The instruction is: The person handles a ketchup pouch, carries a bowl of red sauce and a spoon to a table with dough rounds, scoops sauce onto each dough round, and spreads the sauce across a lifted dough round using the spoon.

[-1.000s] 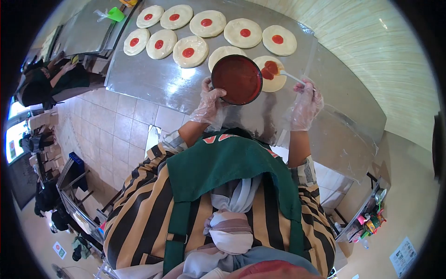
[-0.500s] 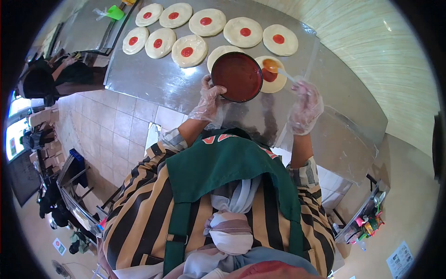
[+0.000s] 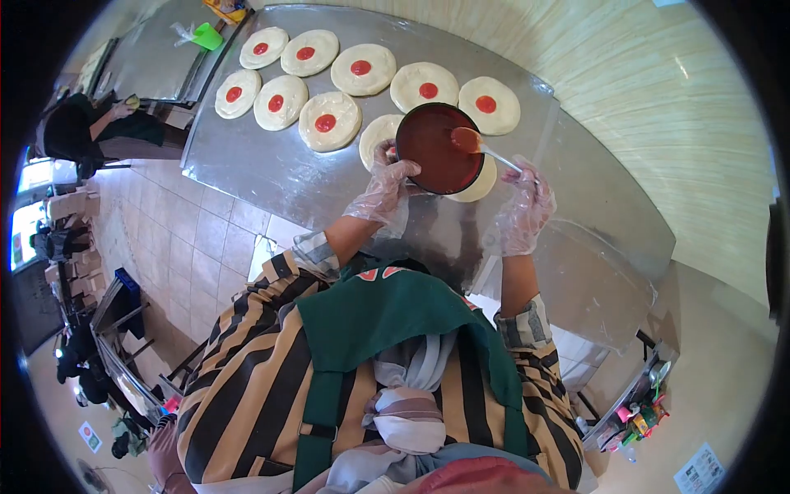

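Note:
My left hand point(image 3: 383, 188), in a clear plastic glove, grips the rim of a black bowl of red sauce point(image 3: 439, 149) held above the steel counter point(image 3: 271, 165). My right hand point(image 3: 521, 207), also gloved, holds a white spoon point(image 3: 481, 146) whose tip sits over the bowl's right edge. Under the bowl lie two round dough bases, one at its left point(image 3: 376, 136) and one at its lower right point(image 3: 480, 184), both partly hidden. Several more dough rounds, each with a red sauce dot, lie beyond, such as one point(image 3: 330, 121) and another point(image 3: 489, 104).
A green container point(image 3: 207, 36) stands on a second steel table at the far left. Another person in dark clothes point(image 3: 90, 128) works beside it. Tiled floor point(image 3: 206, 239) lies left of the counter. A shelf with small bottles point(image 3: 638, 412) is at lower right.
The bowl has shifted to the right, over the dough base that just received sauce. The spoon has moved from that base back to the bowl.

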A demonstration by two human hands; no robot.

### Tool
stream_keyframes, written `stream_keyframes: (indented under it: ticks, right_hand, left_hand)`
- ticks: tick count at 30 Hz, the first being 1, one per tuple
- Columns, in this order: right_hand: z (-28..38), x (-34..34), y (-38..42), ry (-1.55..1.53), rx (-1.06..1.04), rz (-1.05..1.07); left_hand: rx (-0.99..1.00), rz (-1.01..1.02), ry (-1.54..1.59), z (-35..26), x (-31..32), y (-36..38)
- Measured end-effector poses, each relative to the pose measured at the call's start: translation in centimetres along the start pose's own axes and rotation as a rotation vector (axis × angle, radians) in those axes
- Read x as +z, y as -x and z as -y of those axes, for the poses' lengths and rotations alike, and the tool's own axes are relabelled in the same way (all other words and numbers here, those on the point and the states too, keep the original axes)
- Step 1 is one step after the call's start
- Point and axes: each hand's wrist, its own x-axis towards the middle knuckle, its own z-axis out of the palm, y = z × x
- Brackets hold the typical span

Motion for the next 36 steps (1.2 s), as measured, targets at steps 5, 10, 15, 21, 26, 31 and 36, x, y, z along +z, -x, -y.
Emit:
stream_keyframes:
  ticks: [5,10,15,21,26,31,36]
  right_hand:
    - [-1.0,-0.1,-3.1,-0.218,0.183,-0.083]
    - [-3.5,0.3,-7.7,-0.309,0.181,-0.181]
    - [-4.3,0.9,-11.3,0.693,-0.335,0.203]
    - [-4.6,0.1,-12.1,0.837,-0.569,0.173]
    - [0.7,-0.3,-8.8,0.569,-0.399,0.213]
    - [1.5,0.4,-8.0,0.808,-0.552,0.431]
    - [-0.6,-0.2,-7.2,0.343,-0.085,0.098]
  left_hand:
    - [-0.038,-0.004,0.012,0.5,1.2,-2.3]
    - [-0.029,-0.02,0.015,0.8,1.2,-4.4]
    - [-0.033,-0.017,0.053,0.4,1.3,-4.6]
    - [-0.02,-0.014,0.051,0.8,0.7,-5.8]
    - [-0.019,-0.002,0.025,0.6,1.7,-6.3]
    - [-0.015,0.01,-0.009,0.6,2.9,-6.6]
    - [-0.008,0.003,-0.005,0.7,2.7,-6.7]
